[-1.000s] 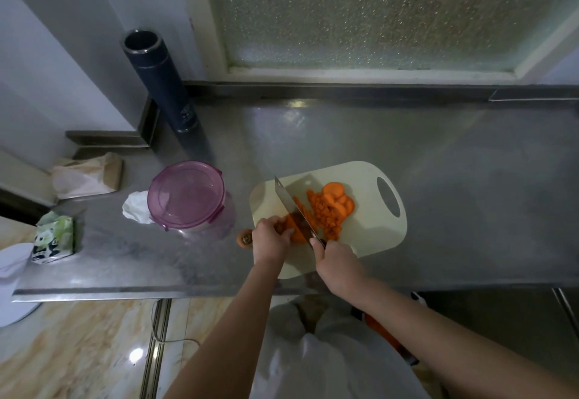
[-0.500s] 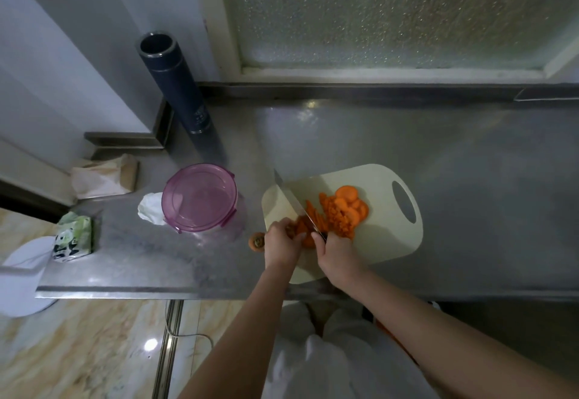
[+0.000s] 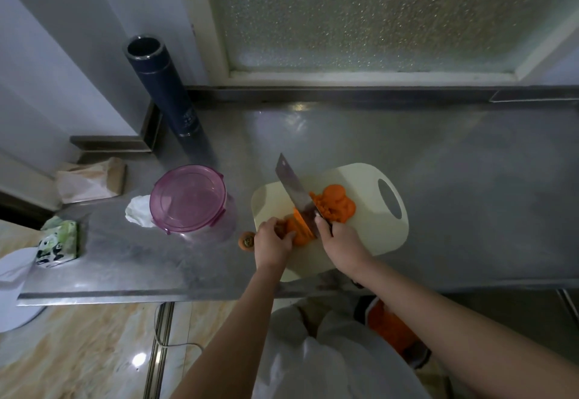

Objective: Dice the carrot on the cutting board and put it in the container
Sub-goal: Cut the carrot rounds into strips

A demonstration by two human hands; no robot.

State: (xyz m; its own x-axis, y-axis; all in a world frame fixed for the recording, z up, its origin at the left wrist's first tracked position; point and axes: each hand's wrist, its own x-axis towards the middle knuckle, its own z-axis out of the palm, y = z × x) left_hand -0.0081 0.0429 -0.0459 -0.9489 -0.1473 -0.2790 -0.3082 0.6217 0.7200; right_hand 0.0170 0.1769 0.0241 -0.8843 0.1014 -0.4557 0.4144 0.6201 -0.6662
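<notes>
A cream cutting board [image 3: 369, 210] lies on the steel counter. On it, my left hand [image 3: 273, 243] holds down a piece of carrot [image 3: 299, 232] with curled fingers. My right hand [image 3: 341, 242] grips the handle of a cleaver [image 3: 294, 193], whose blade stands tilted against the carrot's right side. A heap of cut carrot slices and bits [image 3: 335, 207] lies to the right of the blade. The container [image 3: 191, 199], clear with a pink lid on it, stands left of the board. A carrot end [image 3: 247, 241] lies on the counter beside my left hand.
A tall dark flask [image 3: 166, 95] stands at the back left. A crumpled white tissue [image 3: 139, 214], a brown paper bag [image 3: 91, 181] and a panda-print tissue pack [image 3: 58, 243] lie left of the container. The counter's front edge [image 3: 125, 297] runs just below the board.
The cleaver has been raised and set against the carrot again, further toward my left hand. The camera view shifted slightly left; the hands stayed on the board.
</notes>
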